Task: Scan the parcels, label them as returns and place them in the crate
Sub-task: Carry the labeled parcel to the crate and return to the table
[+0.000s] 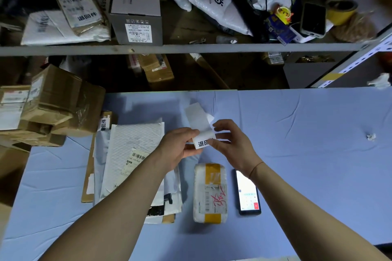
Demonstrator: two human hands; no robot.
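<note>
Left hand: our left hand (180, 146) pinches the label strip (201, 131) at its lower end, fingers curled round it.
Right hand: our right hand (231, 144) pinches the same strip from the other side, thumb and fingertips closed on it.
Label strip: held above the worktop (307, 154), its free end curling up and away from us.
Parcel: the taped parcel (210, 193) lies just below our hands, near the front edge.
Phone: the phone (247, 193) lies just beside the parcel's right edge, screen lit.
Mailers: the stack (131, 159) lies left of the parcel, under our left forearm.
Open room: bare blue cloth runs right of the phone to the far edge, bar one paper scrap (371, 136).
Back edge: the shelf rail (191, 48) crosses above.
</note>
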